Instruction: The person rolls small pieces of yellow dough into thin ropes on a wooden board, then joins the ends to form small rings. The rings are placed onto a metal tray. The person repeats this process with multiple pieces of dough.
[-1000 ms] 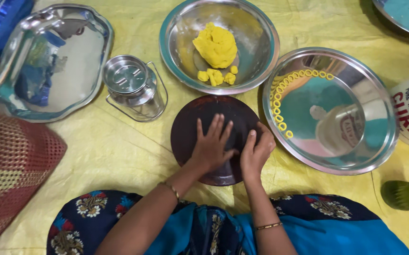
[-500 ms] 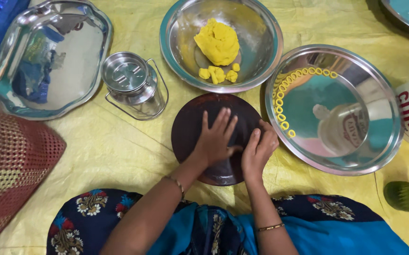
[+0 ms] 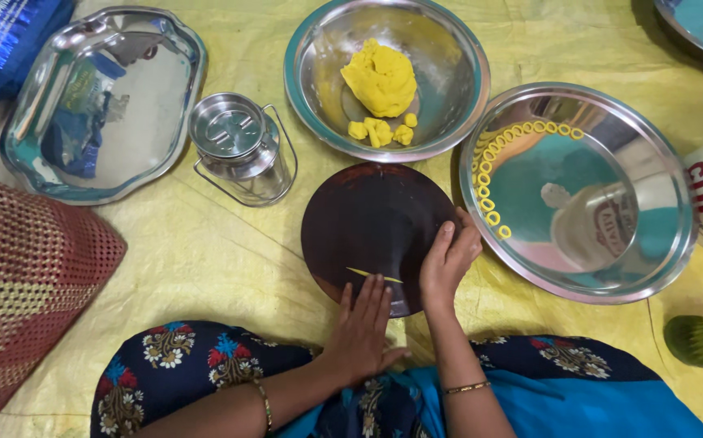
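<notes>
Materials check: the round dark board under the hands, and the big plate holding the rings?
Round dark brown board: probably wood, smooth and dull, no mirror glare.
Large round plate: polished steel by its look, mirroring nearby things.
Small yellow rings: soft dough, matte.

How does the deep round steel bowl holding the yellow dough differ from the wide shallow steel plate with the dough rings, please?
The deep round steel bowl holds a yellow dough lump and small pieces; the wide shallow steel plate is larger, with small dough rings lining its left rim. The bowl sits beyond the dark round board, the plate to its right. Both are shiny steel.
</notes>
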